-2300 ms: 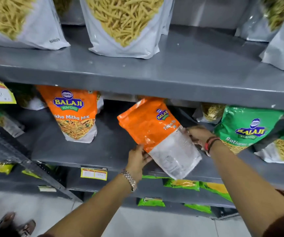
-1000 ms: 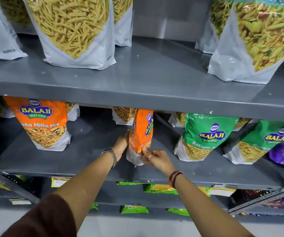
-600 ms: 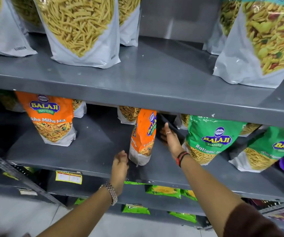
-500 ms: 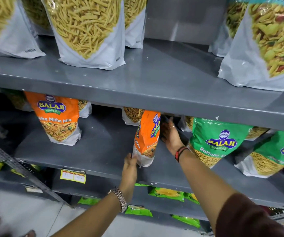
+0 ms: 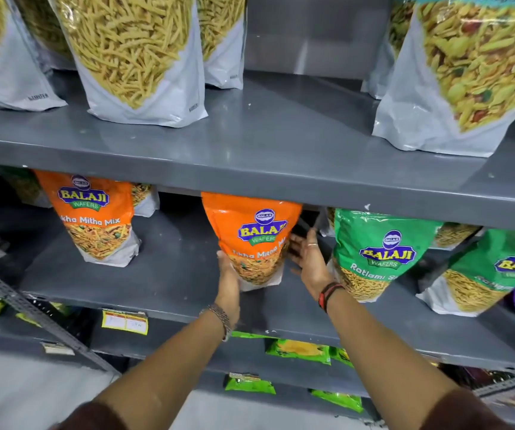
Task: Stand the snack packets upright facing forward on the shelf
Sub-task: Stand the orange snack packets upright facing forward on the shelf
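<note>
While the orange packet (image 5: 251, 240) stands upright, label forward, on the middle shelf (image 5: 169, 274) left of the green packet (image 5: 377, 252), I read it nearly done. Left hand (image 5: 229, 274) fingers press its lower edge; right hand (image 5: 307, 259) fingers spread, just beside. Release left.

An orange packet (image 5: 251, 237) is standing upright on the middle shelf (image 5: 169, 274), near its front edge and about midway along it, with its front facing forward and showing a blue-and-yellow logo over a printed heap of snack mix and a white base. A second orange packet (image 5: 93, 217) of the same kind is standing upright and facing forward further toward the shelf's left end. Two green packets (image 5: 374, 252) (image 5: 492, 271) are leaning slightly toward the shelf's right end, also facing forward and showing yellow strands over white bases.
</note>
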Available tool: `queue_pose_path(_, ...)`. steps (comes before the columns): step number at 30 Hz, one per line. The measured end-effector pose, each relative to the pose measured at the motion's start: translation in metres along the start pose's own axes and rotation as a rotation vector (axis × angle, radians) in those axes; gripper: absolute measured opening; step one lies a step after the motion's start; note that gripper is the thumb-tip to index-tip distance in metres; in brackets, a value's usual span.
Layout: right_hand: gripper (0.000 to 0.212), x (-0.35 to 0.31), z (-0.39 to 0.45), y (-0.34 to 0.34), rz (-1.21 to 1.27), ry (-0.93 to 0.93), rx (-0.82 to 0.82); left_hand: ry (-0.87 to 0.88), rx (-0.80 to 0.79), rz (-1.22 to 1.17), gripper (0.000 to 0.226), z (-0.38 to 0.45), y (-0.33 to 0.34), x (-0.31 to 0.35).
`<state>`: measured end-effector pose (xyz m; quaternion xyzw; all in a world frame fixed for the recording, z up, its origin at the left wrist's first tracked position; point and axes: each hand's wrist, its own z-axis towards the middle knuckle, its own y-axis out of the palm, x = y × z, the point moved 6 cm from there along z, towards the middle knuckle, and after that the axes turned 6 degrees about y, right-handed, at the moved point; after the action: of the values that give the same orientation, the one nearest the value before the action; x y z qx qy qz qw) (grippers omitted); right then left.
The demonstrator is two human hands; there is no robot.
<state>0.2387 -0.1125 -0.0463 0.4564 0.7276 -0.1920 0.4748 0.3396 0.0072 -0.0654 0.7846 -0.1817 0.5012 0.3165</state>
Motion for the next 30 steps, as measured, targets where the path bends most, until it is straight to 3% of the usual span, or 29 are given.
queue_pose_path(2, 0.075, 0.006, -0.009, -0.008, 0.025, 0.001, -0.020, -0.007, -0.021, 0.021, 0.055, 0.016, -0.001, 0.005)
queue_pose_path(7, 0.076, 0.017, -0.019, -0.018, 0.054, 0.012, -0.040, -0.074, -0.047, 0.099, 0.062, 0.031, -0.007, 0.015)
queue_pose_path(13, 0.037, 0.066, -0.028, -0.017, -0.242, 0.217, 0.092, -0.074, 0.074, 0.194, 0.063, 0.020, -0.071, 0.005)
queue_pose_path(17, 0.021, 0.082, -0.028, 0.026, -0.269, 0.247, -0.031, -0.032, 0.140, 0.201, 0.053, 0.012, -0.127, 0.023)
queue_pose_path(19, 0.015, 0.077, -0.025, 0.056, -0.276, 0.187, -0.094, 0.006, 0.173, 0.256, 0.033, 0.009, -0.157, 0.043)
queue_pose_path(22, 0.024, 0.074, -0.017, 0.109, -0.262, 0.143, -0.151, 0.026, 0.241, 0.330, 0.027, 0.007, -0.206, 0.066)
queue_pose_path(27, 0.027, 0.076, -0.005, 0.191, -0.248, 0.082, -0.204, 0.100, 0.279, 0.447, 0.055, 0.011, -0.266, 0.095)
queue_pose_path(30, 0.060, 0.075, 0.005, 0.238, -0.276, 0.034, -0.170, 0.145, 0.225, 0.496, 0.074, 0.025, -0.296, 0.113)
